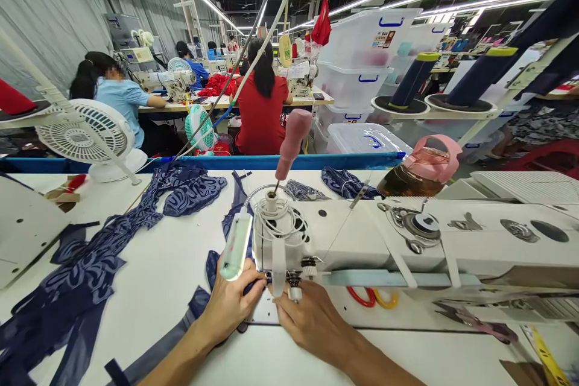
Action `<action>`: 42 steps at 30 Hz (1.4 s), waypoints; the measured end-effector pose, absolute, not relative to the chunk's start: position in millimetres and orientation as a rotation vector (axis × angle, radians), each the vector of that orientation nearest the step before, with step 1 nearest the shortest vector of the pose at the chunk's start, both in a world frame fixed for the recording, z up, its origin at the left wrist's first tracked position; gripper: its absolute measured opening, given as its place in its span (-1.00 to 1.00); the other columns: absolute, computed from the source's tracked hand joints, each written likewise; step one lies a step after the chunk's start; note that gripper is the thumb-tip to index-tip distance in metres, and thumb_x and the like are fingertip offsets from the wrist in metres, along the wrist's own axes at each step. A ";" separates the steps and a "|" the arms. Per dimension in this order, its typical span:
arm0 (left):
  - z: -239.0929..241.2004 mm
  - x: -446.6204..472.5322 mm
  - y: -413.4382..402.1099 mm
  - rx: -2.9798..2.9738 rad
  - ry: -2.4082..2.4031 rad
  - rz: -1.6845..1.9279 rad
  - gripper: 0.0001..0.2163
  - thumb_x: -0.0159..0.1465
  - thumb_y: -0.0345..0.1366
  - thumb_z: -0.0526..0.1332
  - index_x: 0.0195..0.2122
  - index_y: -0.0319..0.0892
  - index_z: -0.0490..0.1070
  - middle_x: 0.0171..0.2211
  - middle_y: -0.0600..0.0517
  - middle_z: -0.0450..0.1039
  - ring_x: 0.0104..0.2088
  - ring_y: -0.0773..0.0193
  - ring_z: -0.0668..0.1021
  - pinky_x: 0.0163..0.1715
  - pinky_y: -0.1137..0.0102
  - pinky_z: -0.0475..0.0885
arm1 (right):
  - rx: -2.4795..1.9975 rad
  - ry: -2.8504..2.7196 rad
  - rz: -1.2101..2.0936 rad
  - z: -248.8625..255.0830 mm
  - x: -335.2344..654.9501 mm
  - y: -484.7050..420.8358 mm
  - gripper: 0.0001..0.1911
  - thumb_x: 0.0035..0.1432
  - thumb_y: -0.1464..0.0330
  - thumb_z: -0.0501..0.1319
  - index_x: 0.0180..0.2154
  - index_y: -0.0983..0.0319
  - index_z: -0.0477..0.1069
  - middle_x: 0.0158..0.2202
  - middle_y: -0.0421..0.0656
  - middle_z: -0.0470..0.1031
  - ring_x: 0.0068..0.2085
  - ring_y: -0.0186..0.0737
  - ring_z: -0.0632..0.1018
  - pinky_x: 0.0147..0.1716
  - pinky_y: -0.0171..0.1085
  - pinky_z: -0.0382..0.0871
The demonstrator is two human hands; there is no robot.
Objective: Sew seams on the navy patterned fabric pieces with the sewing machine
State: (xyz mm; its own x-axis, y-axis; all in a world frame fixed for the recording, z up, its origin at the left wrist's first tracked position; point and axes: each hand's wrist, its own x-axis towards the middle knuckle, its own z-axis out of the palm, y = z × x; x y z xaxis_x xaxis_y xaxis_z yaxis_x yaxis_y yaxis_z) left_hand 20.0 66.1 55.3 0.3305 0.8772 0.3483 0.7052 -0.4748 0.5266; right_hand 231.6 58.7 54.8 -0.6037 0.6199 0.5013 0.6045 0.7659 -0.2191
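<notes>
Item, seam feed: my left hand (230,304) and right hand (312,319), fingers curled pinching navy fabric (212,265) at the sewing machine (362,235) needle, should keep it flat and fingertips clear.

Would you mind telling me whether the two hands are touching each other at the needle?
Apart: the head view shows white table between the left hand and right hand.
</notes>
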 end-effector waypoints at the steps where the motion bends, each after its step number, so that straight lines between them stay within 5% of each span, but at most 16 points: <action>1: 55.1 19.5 66.1 2.309 1.414 0.874 -0.79 0.44 -0.30 0.08 -0.25 -0.09 0.50 -0.31 0.06 0.46 -0.19 0.17 0.47 0.05 0.06 0.27 | -0.925 -2.404 0.042 56.8 230.7 58.6 -0.75 0.27 0.54 0.02 -0.17 0.25 0.44 -0.37 -0.15 0.51 -0.40 -0.19 0.50 -0.49 -0.26 0.24; 10: 51.6 16.5 69.0 2.303 1.368 0.812 -0.79 0.46 -0.26 0.07 -0.21 -0.09 0.50 -0.26 0.04 0.47 -0.12 0.17 0.46 0.05 0.09 0.28 | -0.913 -2.574 0.045 51.8 233.7 52.6 -0.59 0.27 0.54 0.00 0.10 0.36 0.39 -0.39 -0.13 0.54 -0.39 -0.14 0.50 -0.47 -0.22 0.33; 27: 56.9 18.5 66.3 2.514 1.220 1.020 -0.84 0.41 -0.43 0.10 -0.22 -0.10 0.45 -0.35 0.09 0.47 -0.29 0.26 0.45 -0.16 0.27 0.27 | -0.934 -2.623 0.053 47.6 235.6 50.8 -0.57 0.28 0.53 0.00 0.14 0.38 0.36 -0.35 -0.09 0.54 -0.33 -0.08 0.50 -0.45 -0.18 0.26; 30: 61.7 20.8 65.5 2.687 1.185 1.051 -0.80 0.35 -0.51 0.09 -0.18 -0.13 0.46 -0.31 0.03 0.51 -0.20 0.17 0.45 -0.07 0.18 0.26 | -0.934 -2.541 0.085 50.4 234.3 50.1 -0.62 0.26 0.53 0.01 0.06 0.32 0.40 -0.39 -0.14 0.51 -0.37 -0.12 0.47 -0.44 -0.18 0.25; 34: 64.6 23.7 62.5 2.805 1.132 1.097 -0.73 0.29 -0.58 0.07 -0.12 -0.18 0.46 -0.18 0.00 0.56 -0.09 0.16 0.46 0.08 0.17 0.27 | -0.959 -2.299 0.102 54.4 230.0 51.3 -0.77 0.28 0.54 0.02 -0.29 0.22 0.42 -0.41 -0.17 0.46 -0.39 -0.20 0.44 -0.40 -0.23 0.25; 37: 65.7 20.8 57.9 2.794 1.122 1.069 -0.73 0.30 -0.57 0.07 -0.08 -0.18 0.45 -0.17 0.02 0.57 -0.10 0.19 0.49 0.14 0.16 0.27 | -0.958 -2.325 0.111 54.8 228.4 52.3 -0.78 0.27 0.56 0.03 -0.29 0.22 0.39 -0.39 -0.16 0.47 -0.36 -0.20 0.46 -0.39 -0.24 0.29; 42: 68.7 4.6 56.7 2.815 1.027 0.823 -0.81 0.37 -0.47 0.06 -0.09 -0.22 0.43 -0.18 -0.04 0.57 -0.23 0.28 0.57 -0.27 0.41 0.45 | -0.923 -2.447 0.006 42.1 231.3 52.5 -0.74 0.23 0.52 0.07 -0.07 0.28 0.40 -0.21 0.00 0.55 -0.16 -0.03 0.54 -0.37 -0.19 0.40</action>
